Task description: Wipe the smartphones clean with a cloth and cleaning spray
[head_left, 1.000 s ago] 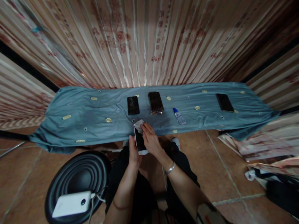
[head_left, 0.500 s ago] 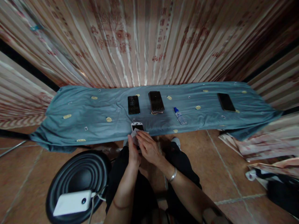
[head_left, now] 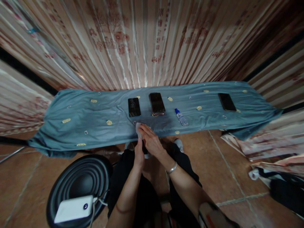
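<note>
My left hand (head_left: 139, 155) grips a white phone (head_left: 147, 156), of which only a pale lower edge shows below the palms. My right hand (head_left: 152, 142) lies over the phone, its fingers pressing a thin white wipe (head_left: 138, 129) at the top end. Most of the phone is hidden under the hands and the wipe. Just beyond the hands, a dark phone (head_left: 134, 107) with a cracked-looking screen lies on the blue cloth. To its right is a small stack of dark phones (head_left: 157, 103).
The blue patterned cloth (head_left: 95, 117) covers a narrow table. On it are a small clear bottle with a blue cap (head_left: 181, 117) and another dark phone (head_left: 227, 102) at the right. A white power bank (head_left: 74, 209) with a cable rests on a round black stool (head_left: 95, 164).
My right hand and the wipe have shifted up over the top of the white phone, covering its upper end that showed before. The view has moved slightly.
</note>
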Tool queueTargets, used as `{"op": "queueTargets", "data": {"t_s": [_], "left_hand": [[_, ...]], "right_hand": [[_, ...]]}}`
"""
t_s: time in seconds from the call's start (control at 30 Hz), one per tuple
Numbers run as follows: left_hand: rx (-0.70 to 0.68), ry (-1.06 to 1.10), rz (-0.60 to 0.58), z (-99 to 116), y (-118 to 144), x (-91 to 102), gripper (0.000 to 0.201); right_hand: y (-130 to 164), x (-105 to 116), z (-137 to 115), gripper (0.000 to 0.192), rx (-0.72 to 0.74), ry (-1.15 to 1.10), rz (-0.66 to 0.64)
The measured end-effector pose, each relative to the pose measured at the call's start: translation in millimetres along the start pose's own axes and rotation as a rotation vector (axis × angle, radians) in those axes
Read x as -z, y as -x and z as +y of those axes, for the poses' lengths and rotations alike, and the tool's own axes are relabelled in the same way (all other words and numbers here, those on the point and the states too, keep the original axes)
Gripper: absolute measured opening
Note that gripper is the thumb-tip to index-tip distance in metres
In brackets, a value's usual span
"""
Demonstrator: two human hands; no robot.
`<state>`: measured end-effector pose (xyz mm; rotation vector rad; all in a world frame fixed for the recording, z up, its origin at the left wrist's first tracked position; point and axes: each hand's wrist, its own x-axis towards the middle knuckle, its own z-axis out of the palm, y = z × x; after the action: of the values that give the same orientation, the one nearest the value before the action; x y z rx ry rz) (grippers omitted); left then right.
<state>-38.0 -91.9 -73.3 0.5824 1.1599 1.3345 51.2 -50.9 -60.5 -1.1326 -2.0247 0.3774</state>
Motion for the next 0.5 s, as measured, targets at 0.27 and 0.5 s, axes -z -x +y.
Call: {"op": "queueTargets", "data": {"t_s": [0.27, 0.5], "left_hand": [[0.012, 0.000, 0.044, 4.7, 2.7, -3.0, 0.042], [0.007, 0.037, 0.085, 11.9, 6.1, -3.7, 0.025]], "right_hand": [[-8.2, 7.9, 4.2, 0.048, -0.050, 0.027, -0.036], [-9.5, 9.4, 15.7, 0.044, -0.147, -0.048, 0.028]]}}
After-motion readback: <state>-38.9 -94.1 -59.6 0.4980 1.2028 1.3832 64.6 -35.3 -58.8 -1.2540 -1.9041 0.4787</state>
